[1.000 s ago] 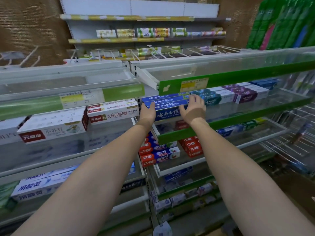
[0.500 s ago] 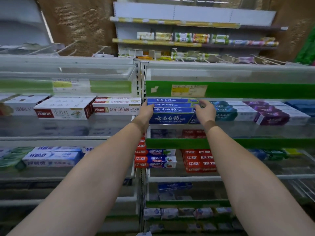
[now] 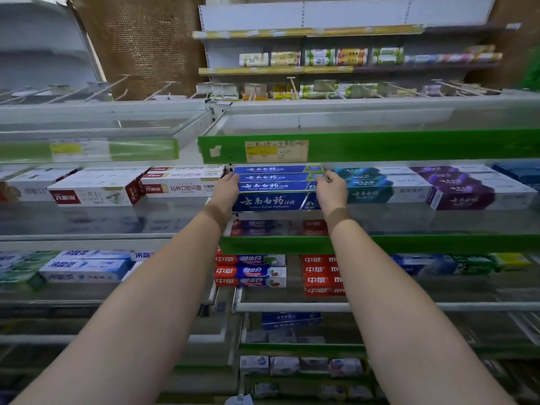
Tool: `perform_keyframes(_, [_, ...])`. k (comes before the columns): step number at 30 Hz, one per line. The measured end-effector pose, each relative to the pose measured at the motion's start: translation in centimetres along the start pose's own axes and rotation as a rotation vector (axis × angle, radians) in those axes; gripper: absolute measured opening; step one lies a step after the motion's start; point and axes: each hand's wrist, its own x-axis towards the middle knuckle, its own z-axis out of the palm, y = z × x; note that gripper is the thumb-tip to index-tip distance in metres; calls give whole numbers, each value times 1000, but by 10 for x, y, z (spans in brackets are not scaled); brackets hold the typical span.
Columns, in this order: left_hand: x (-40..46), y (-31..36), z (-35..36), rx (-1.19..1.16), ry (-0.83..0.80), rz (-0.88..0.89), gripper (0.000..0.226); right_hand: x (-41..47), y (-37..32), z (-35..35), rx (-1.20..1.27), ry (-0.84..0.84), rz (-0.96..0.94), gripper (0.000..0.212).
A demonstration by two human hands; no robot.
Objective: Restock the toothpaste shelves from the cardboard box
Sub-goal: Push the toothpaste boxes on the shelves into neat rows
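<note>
Both arms reached up to a green-edged shelf (image 3: 409,244), where the left hand (image 3: 225,190) and right hand (image 3: 331,190) pressed against the two ends of a stack of blue toothpaste boxes (image 3: 274,187). Teal boxes (image 3: 368,185) sat just beside the right hand, white and red boxes (image 3: 181,182) beside the left. Red boxes (image 3: 318,276) filled the shelf below.

Blue toothpaste cartons with white script (image 3: 277,187); at 3 o'clock teal-and-white cartons (image 3: 377,185), then purple-and-white cartons (image 3: 461,188); at 9 o'clock white-and-red cartons (image 3: 178,181); green shelf strip (image 3: 409,146).
</note>
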Motion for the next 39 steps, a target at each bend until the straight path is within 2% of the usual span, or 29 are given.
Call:
perform_keyframes(5, [-2, -2, -3, -69, -39, -49, 25, 6, 5, 0, 36, -14, 19, 45])
perform_keyframes(10, [-2, 0, -4, -84, -27, -55, 16, 4, 4, 1, 45, -18, 22, 45])
perform_keyframes(18, [-3, 0, -5, -64, -36, -67, 33, 1, 0, -1, 33, -22, 30, 46])
perform_keyframes(28, [-1, 0, -4, -90, -41, -66, 16, -3, -3, 0, 36, -2, 35, 41])
perform_keyframes(33, [0, -3, -5, -80, -65, -61, 25, -7, -5, -1, 38, -11, 41, 39])
perform_keyframes(39, [0, -1, -4, -85, -54, -61, 17, -9, -7, -1, 20, 0, 36, 37])
